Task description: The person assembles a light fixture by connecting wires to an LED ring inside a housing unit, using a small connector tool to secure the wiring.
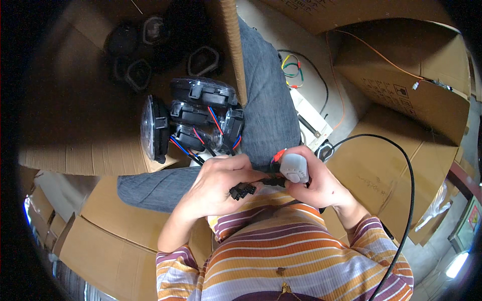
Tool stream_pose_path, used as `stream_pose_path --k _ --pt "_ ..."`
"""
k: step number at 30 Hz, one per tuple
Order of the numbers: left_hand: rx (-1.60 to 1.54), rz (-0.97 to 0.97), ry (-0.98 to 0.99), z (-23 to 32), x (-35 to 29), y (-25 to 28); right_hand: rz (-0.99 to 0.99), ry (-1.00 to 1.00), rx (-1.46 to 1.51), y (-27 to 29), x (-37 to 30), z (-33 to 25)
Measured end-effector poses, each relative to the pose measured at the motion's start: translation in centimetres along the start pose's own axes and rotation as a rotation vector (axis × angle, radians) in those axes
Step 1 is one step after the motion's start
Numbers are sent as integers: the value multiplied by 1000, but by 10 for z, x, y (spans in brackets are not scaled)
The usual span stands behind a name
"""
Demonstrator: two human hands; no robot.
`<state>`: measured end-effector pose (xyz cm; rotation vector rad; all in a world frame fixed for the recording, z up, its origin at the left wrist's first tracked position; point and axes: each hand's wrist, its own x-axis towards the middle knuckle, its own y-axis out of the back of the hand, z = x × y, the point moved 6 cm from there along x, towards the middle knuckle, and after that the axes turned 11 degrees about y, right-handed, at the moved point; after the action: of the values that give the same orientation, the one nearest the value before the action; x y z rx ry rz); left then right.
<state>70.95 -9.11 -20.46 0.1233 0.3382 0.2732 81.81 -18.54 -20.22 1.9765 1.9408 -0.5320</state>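
Left hand [218, 185] pinches black connector [242, 190]; right hand [316, 183] grips grey tool [294, 168] at its 3 o'clock. Align squarely, press gently.

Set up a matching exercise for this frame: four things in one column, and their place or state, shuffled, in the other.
Things:
1. black connector
2. grey round device
3. stack of black lamp units
4. black cable

Places or states:
A. stacked past the knees, at the edge of a cardboard box
B. gripped in the right hand
C. pinched in the fingers of the left hand
D. arcs over the cardboard at the person's right

Pairs: 1-C, 2-B, 3-A, 4-D
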Motion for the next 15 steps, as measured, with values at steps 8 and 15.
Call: stream_pose_path --k 8,15 --pt "-50 -32 -3 0 3 -3 -37 45 200 -1 6 2" --pt "-167 -90 95 -2 5 -7 36 -2 519 -2 7 8"
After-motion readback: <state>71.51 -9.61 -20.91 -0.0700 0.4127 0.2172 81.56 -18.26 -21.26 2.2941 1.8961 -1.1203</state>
